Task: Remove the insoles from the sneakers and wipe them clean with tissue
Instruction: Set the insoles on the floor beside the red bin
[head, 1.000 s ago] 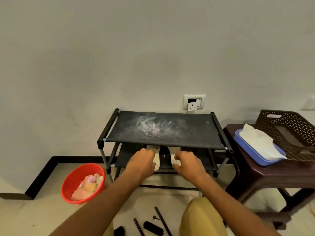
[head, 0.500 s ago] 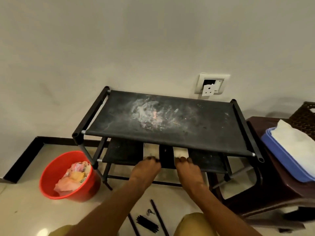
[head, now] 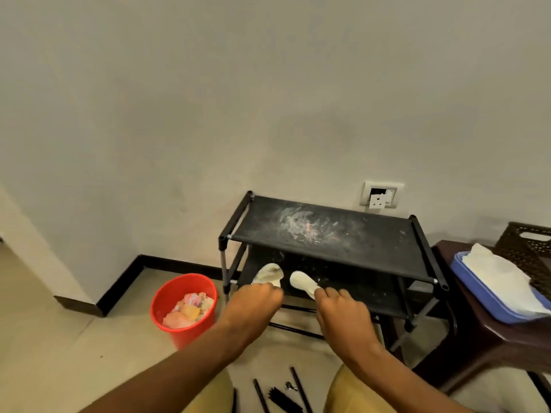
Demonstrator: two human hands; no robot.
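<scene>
Two whitish insoles lie on the lower shelf of a black shoe rack (head: 328,234). My left hand (head: 253,302) grips the near end of the left insole (head: 269,274). My right hand (head: 343,308) pinches the near end of the right insole (head: 304,282). Both insoles point away from me under the dusty top shelf. White tissues (head: 501,275) lie in a blue tray (head: 477,296) on the brown stool at right. No sneakers are in view.
A red bucket (head: 185,308) with crumpled waste stands on the floor left of the rack. A brown stool (head: 465,347) carries a dark woven basket (head: 527,248). Black rods and a brush (head: 280,397) lie on the floor between my knees. A wall socket (head: 383,195) is behind the rack.
The view has swung left and back, so the rack now sits lower right. The insoles, earlier mostly hidden under the top shelf, now show on the lower shelf in my hands.
</scene>
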